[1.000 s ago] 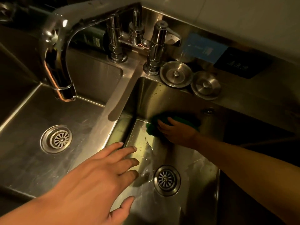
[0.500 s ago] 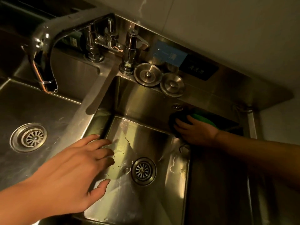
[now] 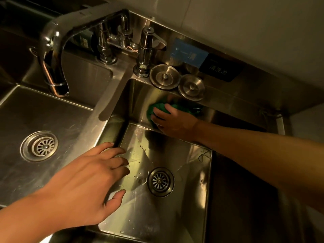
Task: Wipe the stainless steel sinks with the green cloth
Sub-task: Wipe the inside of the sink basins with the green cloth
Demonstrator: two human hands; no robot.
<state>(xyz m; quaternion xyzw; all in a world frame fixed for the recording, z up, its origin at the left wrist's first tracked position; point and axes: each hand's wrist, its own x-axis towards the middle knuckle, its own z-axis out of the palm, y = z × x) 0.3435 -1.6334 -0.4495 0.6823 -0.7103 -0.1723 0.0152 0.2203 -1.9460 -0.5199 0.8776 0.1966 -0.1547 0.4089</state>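
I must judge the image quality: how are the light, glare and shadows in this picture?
Head view: dim, warm yellowish light; bright glare on the faucet spout and the right sink floor; the green cloth under the right hand sits in shadow; the left hand is lit brighter; straight edges bend from the wide lens.

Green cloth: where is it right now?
In the head view, the cloth is under the right hand, pressed against the right sink's back wall, just below the two round stoppers on the ledge.
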